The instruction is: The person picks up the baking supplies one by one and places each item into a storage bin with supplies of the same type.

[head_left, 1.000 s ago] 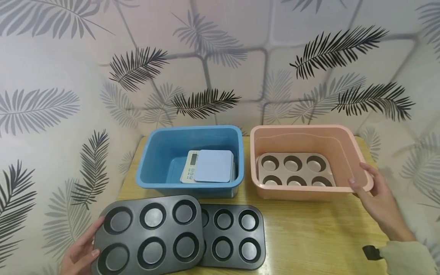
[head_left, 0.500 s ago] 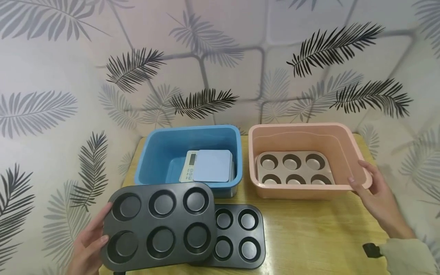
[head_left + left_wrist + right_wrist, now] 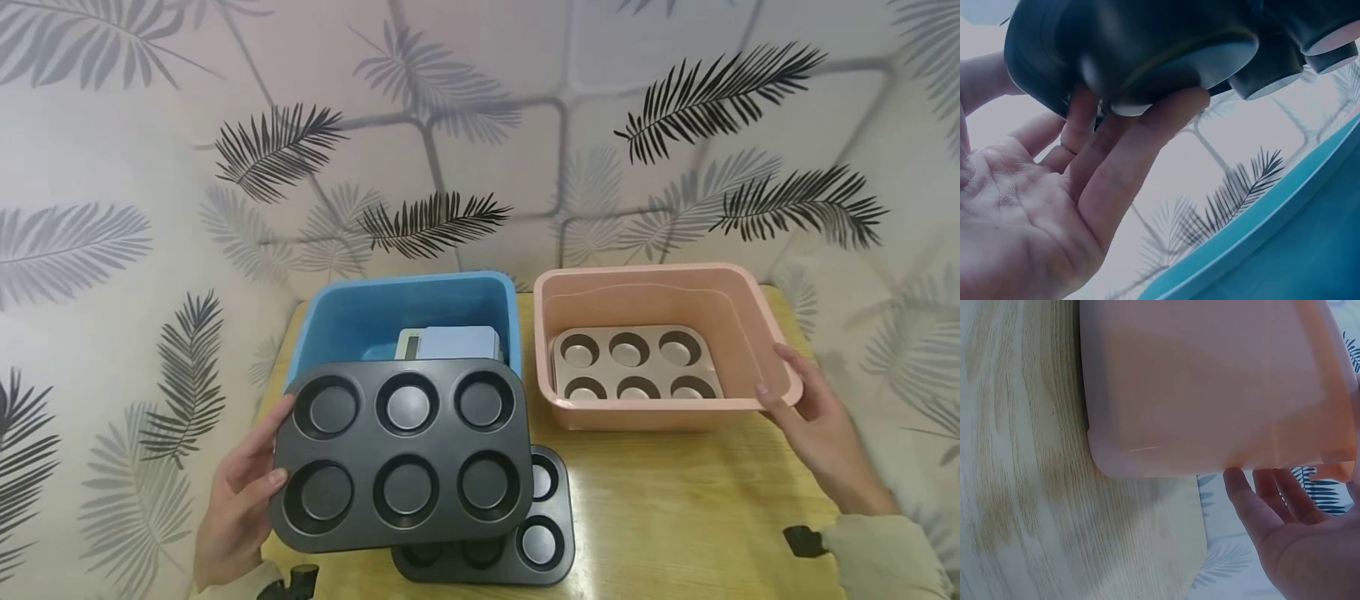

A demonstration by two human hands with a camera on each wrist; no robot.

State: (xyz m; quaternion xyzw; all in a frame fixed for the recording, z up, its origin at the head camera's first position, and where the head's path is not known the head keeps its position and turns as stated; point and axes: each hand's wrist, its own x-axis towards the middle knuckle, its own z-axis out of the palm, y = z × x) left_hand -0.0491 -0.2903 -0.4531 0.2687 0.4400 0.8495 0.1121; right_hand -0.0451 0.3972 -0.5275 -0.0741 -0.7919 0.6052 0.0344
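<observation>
My left hand (image 3: 243,492) grips a dark grey muffin tin (image 3: 393,425) by its left end, thumb on top. From the left wrist view, fingers (image 3: 1141,134) reach under the cups of the raised tin. Its far edge overlaps the blue bin (image 3: 405,283) in the head view. Beneath it, partly covered, a second dark muffin tin (image 3: 555,517) lies on the table. My right hand (image 3: 821,433) holds the right rim of the pink bin (image 3: 652,417), its fingertips against the outer wall in the right wrist view. Inside that bin lies a gold-beige muffin tin (image 3: 637,367).
A white kitchen scale (image 3: 457,342) sits in the blue bin, its lower part hidden by the raised tin. Both bins stand side by side at the back of the wooden table (image 3: 675,500). Behind them hangs a leaf-patterned cloth (image 3: 525,150).
My left hand has lifted the dark muffin tin up and to the right, from low at the left to the front of the blue bin. My right hand keeps its hold on the pink bin.
</observation>
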